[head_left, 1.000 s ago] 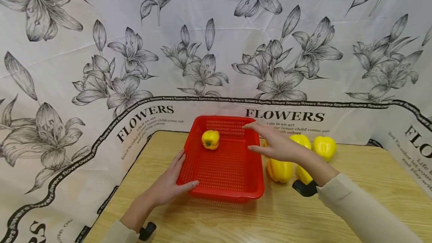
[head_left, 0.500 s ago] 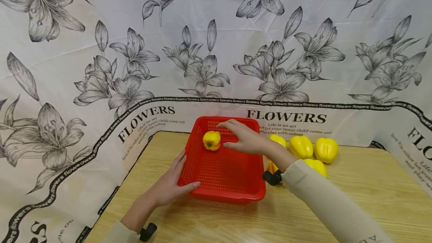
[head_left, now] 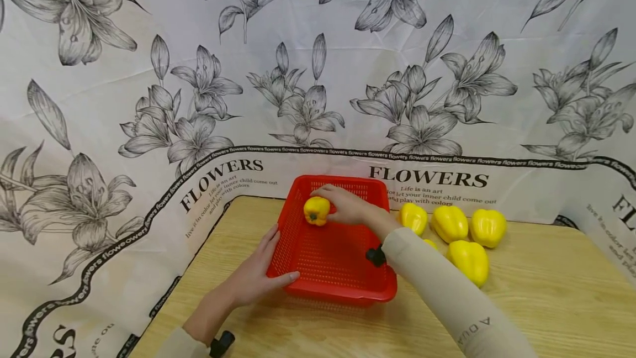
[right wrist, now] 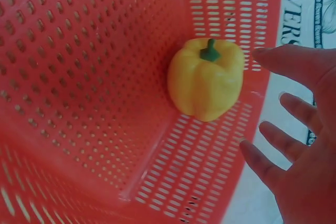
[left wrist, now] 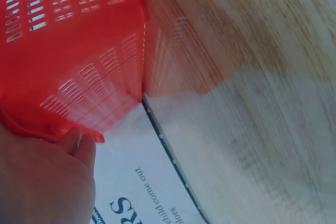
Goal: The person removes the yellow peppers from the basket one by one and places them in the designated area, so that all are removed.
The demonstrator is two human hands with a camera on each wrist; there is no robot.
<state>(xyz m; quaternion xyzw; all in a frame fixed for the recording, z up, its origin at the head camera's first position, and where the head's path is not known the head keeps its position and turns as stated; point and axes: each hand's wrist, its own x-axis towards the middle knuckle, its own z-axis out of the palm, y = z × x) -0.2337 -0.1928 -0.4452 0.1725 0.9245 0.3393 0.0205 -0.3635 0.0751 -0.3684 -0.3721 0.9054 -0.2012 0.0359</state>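
A red perforated plastic basket rests on the table, and one yellow bell pepper with a green stem is inside at its far left. My left hand grips the basket's left side, thumb over the near rim; the left wrist view shows fingers around the rim. My right hand reaches into the basket beside the pepper, its fingertips partly overlapping the pepper's top in the head view. In the right wrist view the fingers are spread, with the pepper in front of them and red showing between.
Several more yellow bell peppers lie on the wooden table to the right of the basket, one partly behind the right sleeve. A white flower-printed cloth hangs behind the table and along its left side.
My right hand has moved left from the basket's right side to the pepper inside. The left hand keeps its grip on the basket. The whole head view has shifted slightly.
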